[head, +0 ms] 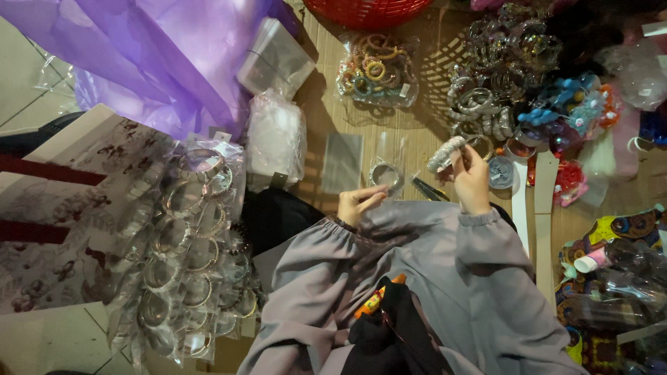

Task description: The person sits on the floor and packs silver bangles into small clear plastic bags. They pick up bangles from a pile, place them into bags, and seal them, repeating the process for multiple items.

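My right hand [471, 177] is raised and grips a stack of silver bangles [446, 153] at its lower end. My left hand [359, 203] rests lower, its fingers loosely apart over a small clear plastic bag, close to a single bangle [385, 174] lying in clear wrap on the wooden floor. Both arms wear grey sleeves. A flat clear bag [342, 162] lies just left of that bangle.
A pile of bagged silver bangles [187, 250] lies at left on patterned paper. Purple plastic sheet [160, 55] is at the top left. Coloured bangles in a bag [377, 69], a red basket [368, 10] and heaps of bangles and hair ornaments [514, 76] lie at the top and right.
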